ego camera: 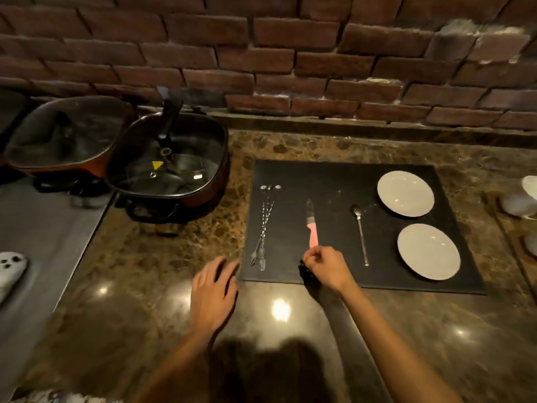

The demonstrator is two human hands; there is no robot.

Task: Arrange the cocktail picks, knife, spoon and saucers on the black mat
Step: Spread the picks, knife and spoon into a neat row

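Right hand (pixel 325 267) pinching pink knife (pixel 311 225) handle end near mat's (pixel 334 175) front edge; left hand (pixel 213 295) hovering open.

Kitchen. Evidence: polished stone counter (pixel 174 257) against a brick wall (pixel 261 53); two lidded electric pans (pixel 168 161) at left; saucers (pixel 405 193), knife (pixel 311 225) laid out.

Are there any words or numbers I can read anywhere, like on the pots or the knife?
No readable words or numbers anywhere.
Glass lid of the nearer pot: a yellow triangle sticker; anything printed on it is too small to read.
Same lid: a small pale label, too blurred to read.
Pink-handled knife, spoon, saucers: no markings visible.
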